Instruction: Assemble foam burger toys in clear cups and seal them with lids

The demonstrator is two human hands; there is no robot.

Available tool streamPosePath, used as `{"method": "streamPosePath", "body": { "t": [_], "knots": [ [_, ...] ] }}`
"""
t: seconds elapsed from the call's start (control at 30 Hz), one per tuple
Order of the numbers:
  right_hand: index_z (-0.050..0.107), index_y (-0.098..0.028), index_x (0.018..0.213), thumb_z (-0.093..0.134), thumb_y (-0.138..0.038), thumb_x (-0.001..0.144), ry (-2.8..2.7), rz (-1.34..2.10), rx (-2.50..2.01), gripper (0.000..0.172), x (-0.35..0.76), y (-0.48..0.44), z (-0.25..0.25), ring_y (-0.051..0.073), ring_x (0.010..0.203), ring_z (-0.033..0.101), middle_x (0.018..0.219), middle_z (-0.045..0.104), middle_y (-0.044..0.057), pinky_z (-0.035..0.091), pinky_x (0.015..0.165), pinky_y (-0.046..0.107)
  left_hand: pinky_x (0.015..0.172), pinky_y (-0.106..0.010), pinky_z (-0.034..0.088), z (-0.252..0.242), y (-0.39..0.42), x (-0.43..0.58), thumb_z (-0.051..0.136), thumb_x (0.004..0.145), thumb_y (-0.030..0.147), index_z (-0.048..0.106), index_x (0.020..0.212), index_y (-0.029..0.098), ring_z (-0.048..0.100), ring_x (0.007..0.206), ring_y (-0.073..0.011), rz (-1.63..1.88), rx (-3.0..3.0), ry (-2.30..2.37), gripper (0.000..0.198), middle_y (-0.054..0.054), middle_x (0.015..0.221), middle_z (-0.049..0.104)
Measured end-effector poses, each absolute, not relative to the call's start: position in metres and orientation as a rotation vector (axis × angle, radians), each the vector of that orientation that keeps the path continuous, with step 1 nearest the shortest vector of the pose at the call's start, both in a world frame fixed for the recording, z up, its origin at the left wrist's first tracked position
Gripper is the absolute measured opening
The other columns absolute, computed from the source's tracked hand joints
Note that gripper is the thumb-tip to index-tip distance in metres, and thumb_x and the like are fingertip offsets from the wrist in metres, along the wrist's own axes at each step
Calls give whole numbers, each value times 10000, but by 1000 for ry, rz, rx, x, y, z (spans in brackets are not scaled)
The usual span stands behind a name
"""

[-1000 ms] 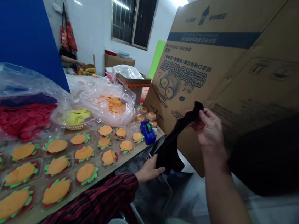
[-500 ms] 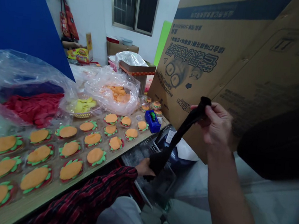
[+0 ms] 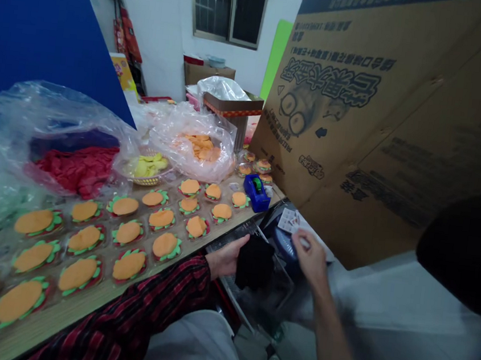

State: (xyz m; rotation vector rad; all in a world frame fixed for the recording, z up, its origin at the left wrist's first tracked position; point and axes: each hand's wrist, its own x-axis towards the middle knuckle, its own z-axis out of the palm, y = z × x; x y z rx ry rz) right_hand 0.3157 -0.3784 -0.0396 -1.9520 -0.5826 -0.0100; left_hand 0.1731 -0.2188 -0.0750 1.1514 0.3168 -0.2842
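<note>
A bunched piece of black cloth (image 3: 255, 263) hangs over the basket beside the table edge. My left hand (image 3: 229, 257), below a red-and-black striped sleeve, is closed on its left side, with the thumb showing on top. To the right, apart from the cloth, is my right hand (image 3: 309, 260), its fingers curled together and slightly blurred; whatever they hold, if anything, is hidden. Just behind it lie a white printed sheet (image 3: 289, 220) and a dark blue rounded object (image 3: 285, 246). Rows of toy-like burgers with orange tops, such as this burger (image 3: 165, 246), cover the table (image 3: 92, 316) to my left.
A blue tape dispenser (image 3: 257, 193) stands at the table corner. Behind the burgers are a bag of red pieces (image 3: 79, 167), a yellow basket (image 3: 148, 180) and a bag of orange pieces (image 3: 203, 148). A large cardboard box (image 3: 332, 167) rises at the right; a grey basket (image 3: 234, 299) sits below.
My right hand has let go of the black cloth's upper end and moved down. The cloth, stretched out before, is now bunched at my left hand. The view has shifted slightly.
</note>
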Motion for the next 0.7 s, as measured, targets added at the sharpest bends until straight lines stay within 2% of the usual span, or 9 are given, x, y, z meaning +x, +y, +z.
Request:
{"method": "streamPosePath", "body": {
  "t": [0.07, 0.13, 0.2, 0.27, 0.33, 0.47, 0.53, 0.6, 0.7],
  "knots": [
    [562, -158, 571, 523, -549, 737, -696, 329, -2015, 426, 287, -375, -58, 174, 642, 534, 615, 564, 17, 401, 582, 256, 887, -379, 429, -74, -217, 173, 251, 718, 737, 605, 879, 118, 621, 940, -244, -281, 998, 323, 731, -150, 917, 673],
    [478, -169, 505, 519, -554, 746, -693, 544, -1964, 456, 266, -372, -72, 123, 513, 435, 494, 439, -26, 325, 497, 232, 880, -388, 432, -74, -217, 172, 363, 694, 732, 620, 843, 109, 631, 902, -251, -258, 834, 357, 690, -146, 861, 684],
    [427, -178, 508, 550, -536, 732, -656, 560, -1876, 440, 257, -368, -78, 107, 508, 400, 509, 417, -35, 307, 496, 227, 857, -371, 441, -75, -216, 170, 576, 637, 631, 633, 816, 115, 638, 832, -229, -184, 762, 419, 550, -109, 808, 691],
    [440, -173, 527, 585, -499, 717, -690, 496, -1822, 404, 260, -366, -78, 124, 584, 453, 608, 500, -6, 350, 566, 236, 807, -340, 458, -75, -217, 167, 751, 526, 430, 636, 789, 128, 632, 744, -190, -93, 807, 488, 417, -58, 756, 686],
    [472, -168, 533, 598, -476, 710, -761, 455, -1819, 377, 268, -363, -75, 155, 667, 501, 712, 562, 33, 380, 636, 257, 749, -324, 470, -76, -216, 163, 801, 437, 274, 629, 745, 134, 613, 676, -164, -34, 865, 543, 379, -25, 708, 671],
    [429, -186, 479, 596, -490, 700, -818, 438, -1844, 411, 278, -356, -69, 165, 630, 498, 682, 545, 44, 387, 605, 274, 648, -317, 473, -82, -213, 157, 815, 416, 220, 629, 739, 122, 596, 648, -172, -14, 1028, 633, 385, -17, 667, 645],
    [410, -191, 478, 602, -487, 699, -836, 429, -1828, 416, 277, -351, -65, 165, 639, 502, 703, 546, 46, 392, 602, 272, 610, -289, 454, -90, -212, 155, 819, 391, 133, 616, 750, 115, 574, 655, -169, 14, 1143, 731, 413, 9, 630, 602],
    [409, -190, 484, 611, -476, 701, -851, 414, -1821, 412, 273, -347, -62, 173, 692, 525, 768, 569, 58, 401, 634, 272, 594, -270, 438, -100, -212, 155, 797, 441, 89, 589, 762, 109, 543, 663, -151, 49, 1244, 863, 383, 24, 628, 555],
    [408, -185, 468, 624, -489, 687, -835, 382, -1838, 433, 273, -344, -58, 200, 776, 556, 862, 618, 90, 405, 713, 293, 629, -286, 471, -112, -211, 154, 670, 716, 229, 577, 872, 110, 549, 718, -138, 77, 1333, 974, 217, -10, 786, 577]
  ]
}}
